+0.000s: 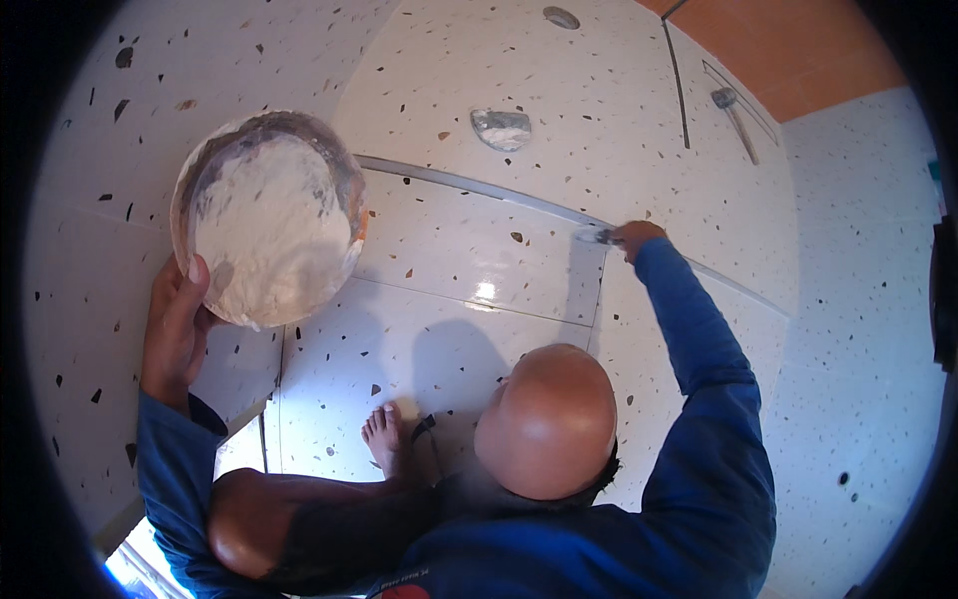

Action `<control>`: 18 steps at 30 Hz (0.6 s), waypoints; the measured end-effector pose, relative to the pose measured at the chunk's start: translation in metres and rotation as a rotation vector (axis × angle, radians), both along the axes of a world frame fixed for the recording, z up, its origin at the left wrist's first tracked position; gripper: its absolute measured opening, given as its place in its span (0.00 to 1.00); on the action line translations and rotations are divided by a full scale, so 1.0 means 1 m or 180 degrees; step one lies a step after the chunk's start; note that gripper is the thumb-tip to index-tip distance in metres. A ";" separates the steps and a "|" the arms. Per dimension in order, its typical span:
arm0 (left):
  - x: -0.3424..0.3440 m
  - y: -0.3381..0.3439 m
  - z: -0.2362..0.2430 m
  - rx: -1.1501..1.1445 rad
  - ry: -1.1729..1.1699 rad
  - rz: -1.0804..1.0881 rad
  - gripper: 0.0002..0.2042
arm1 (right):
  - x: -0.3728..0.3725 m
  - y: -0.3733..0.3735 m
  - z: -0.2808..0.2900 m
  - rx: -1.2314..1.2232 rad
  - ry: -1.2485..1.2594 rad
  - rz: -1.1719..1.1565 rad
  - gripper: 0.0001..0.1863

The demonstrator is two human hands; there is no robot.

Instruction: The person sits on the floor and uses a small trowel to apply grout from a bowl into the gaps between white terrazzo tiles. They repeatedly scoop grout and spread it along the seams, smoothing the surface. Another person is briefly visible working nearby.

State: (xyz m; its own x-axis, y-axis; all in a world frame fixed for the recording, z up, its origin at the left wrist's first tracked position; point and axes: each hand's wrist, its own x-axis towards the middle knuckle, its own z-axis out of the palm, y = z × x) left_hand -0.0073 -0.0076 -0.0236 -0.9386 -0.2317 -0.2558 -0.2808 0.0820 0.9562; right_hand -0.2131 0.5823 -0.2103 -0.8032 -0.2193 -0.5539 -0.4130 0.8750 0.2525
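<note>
A bowl (349, 190) of white paste (269, 235) is gripped at its near rim by the left hand (178, 324), the thumb laid over the edge and the fingers partly hidden beneath. A small scraper (593, 237) is pinched in the closed right hand (635, 240), its blade pointed leftward from the knuckles and set just beside a grey strip (469, 185); whether the strip is touched cannot be told. From the right hand, the strip is extended leftward to behind the bowl, and bare speckled tile (439, 240) is left open between the two hands, crossed by thin dark joints. Beyond the right hand, more open tile is seen, with a half-round opening (502, 130) to the far left and a hammer (740, 130) to the far right. Room to the near right of the left hand is bounded by a bare foot (385, 434).
</note>
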 end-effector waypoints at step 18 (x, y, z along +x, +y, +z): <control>0.001 -0.012 0.005 0.0348 -0.0260 -0.0350 0.33 | 0.117 -0.193 -0.073 -0.3212 0.0960 -0.1609 0.26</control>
